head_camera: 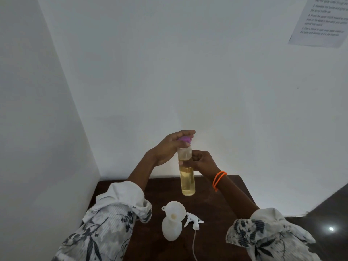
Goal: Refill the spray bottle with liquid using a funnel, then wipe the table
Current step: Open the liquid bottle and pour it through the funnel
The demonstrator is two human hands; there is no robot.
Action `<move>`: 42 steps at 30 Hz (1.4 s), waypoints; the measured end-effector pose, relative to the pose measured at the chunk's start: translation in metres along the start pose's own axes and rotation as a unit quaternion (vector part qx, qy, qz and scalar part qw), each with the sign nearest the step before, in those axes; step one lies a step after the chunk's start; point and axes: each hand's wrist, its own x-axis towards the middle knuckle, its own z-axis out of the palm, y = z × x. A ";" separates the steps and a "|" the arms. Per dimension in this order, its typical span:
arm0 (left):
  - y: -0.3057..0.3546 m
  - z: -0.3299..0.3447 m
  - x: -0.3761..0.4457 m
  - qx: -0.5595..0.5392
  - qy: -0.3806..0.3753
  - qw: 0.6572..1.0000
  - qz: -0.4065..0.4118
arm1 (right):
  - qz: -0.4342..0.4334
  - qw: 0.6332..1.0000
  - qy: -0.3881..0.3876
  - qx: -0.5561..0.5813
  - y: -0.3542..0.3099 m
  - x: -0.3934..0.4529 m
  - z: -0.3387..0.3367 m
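Observation:
I hold a tall clear bottle (187, 180) of yellow liquid upright above the dark table (222, 200). My right hand (202, 162) grips its upper body. My left hand (169, 147) curls over its purple cap (185, 139) at the top. Below, a white spray bottle (171, 229) stands on the table with a white funnel (175, 210) set in its neck. The white spray head (194, 220) with its thin tube lies on the table just right of that bottle.
The table sits in a corner of white walls. A printed sheet (322, 21) hangs on the wall at the upper right. A dark floor (329, 213) shows to the right of the table.

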 end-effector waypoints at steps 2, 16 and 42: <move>-0.002 -0.001 0.001 0.030 0.042 0.998 0.019 | 0.001 1.000 0.005 -0.011 0.002 0.002 -0.003; -0.040 -0.021 0.000 -0.197 0.328 0.922 -0.054 | -0.002 0.993 -0.011 -0.120 0.027 -0.002 -0.005; -0.206 -0.023 -0.126 0.038 0.207 0.911 -0.354 | 0.045 0.923 -0.135 -0.358 0.126 -0.066 0.005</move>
